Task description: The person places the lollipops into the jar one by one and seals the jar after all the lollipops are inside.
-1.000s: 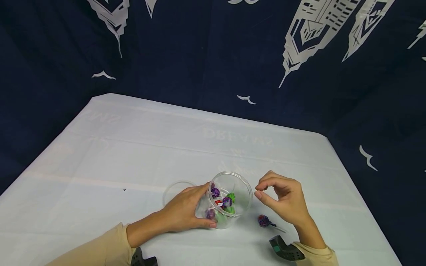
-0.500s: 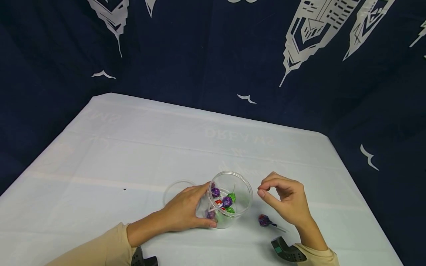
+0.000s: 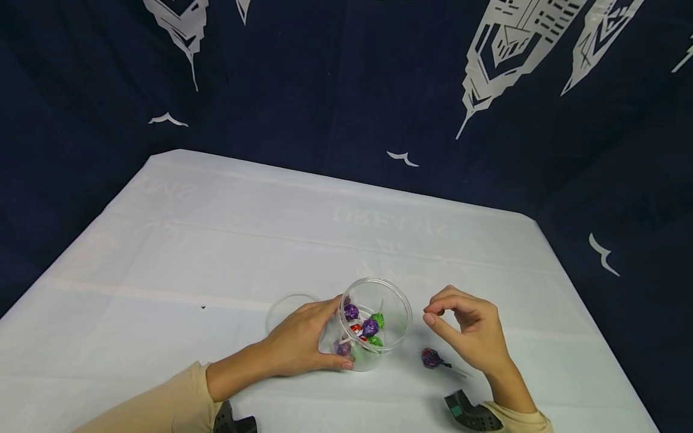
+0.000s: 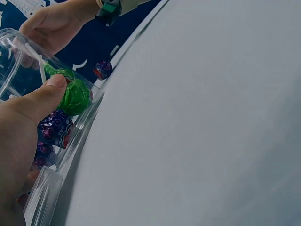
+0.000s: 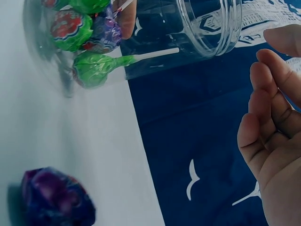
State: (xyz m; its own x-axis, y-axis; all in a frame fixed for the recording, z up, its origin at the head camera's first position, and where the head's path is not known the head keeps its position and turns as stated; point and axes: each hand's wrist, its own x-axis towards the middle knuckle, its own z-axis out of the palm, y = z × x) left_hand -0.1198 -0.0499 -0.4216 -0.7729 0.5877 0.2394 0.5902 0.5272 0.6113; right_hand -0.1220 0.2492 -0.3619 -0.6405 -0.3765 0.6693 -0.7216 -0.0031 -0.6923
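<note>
My left hand [image 3: 303,340] grips a clear plastic jar [image 3: 369,362] from its left side, thumb in front. The jar stands upright without a cover and holds several wrapped lollipops; a purple one [image 3: 370,328] and a green one [image 3: 377,319] show through its mouth. In the right wrist view, a green lollipop [image 5: 91,69] leans with its white stick toward the opening. My right hand [image 3: 471,328] hovers right of the jar, fingers loosely bent, nothing between thumb and fingertips. Below it, a single dark purple-and-red lollipop [image 3: 431,358] lies on the table, stick pointing right.
A clear round lid [image 3: 275,307] lies on the white-covered table [image 3: 216,264], partly behind my left hand. A tiny dark speck [image 3: 203,307] is on the cloth farther left. A navy curtain [image 3: 335,90] with white prints hangs behind the table.
My right hand has drifted slightly to the right and down, away from the jar. The left hand and the jar stay in place.
</note>
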